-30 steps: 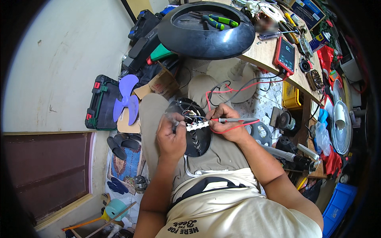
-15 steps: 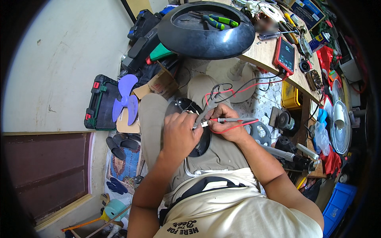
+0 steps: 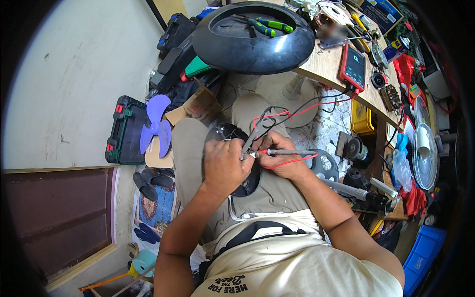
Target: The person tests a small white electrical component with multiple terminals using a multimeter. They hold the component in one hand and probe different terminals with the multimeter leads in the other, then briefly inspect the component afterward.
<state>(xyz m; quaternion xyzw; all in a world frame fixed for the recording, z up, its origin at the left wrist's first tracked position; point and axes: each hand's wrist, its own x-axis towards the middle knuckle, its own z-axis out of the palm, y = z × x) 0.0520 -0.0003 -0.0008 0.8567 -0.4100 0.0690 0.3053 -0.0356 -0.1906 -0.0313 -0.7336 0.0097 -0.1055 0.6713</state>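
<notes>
My left hand (image 3: 223,162) is closed, its fingertips pinching a grey test probe (image 3: 250,141) that has a black lead. My right hand (image 3: 281,157) grips the other test probe (image 3: 291,152), which lies across the fingers and trails a red lead. Between the fingertips of both hands shows a small white piece (image 3: 253,155), probably a connector; the fingers hide most of it and the probe tips. Under my hands a black round housing (image 3: 254,184) rests in my lap. Both leads run to a red-framed multimeter (image 3: 353,68) on the bench.
A large black oval base (image 3: 252,54) holding green-handled pliers (image 3: 269,26) juts over the wooden bench (image 3: 319,64). On the left, a purple fan blade (image 3: 156,127) leans near a dark tool case (image 3: 126,131). Right of my legs stand an angle grinder (image 3: 355,148) and a yellow crate (image 3: 362,118).
Both hands stay close together, with only slight finger shifts. The grey probe at my left hand stands a little steeper. The whole view has shifted slightly.
</notes>
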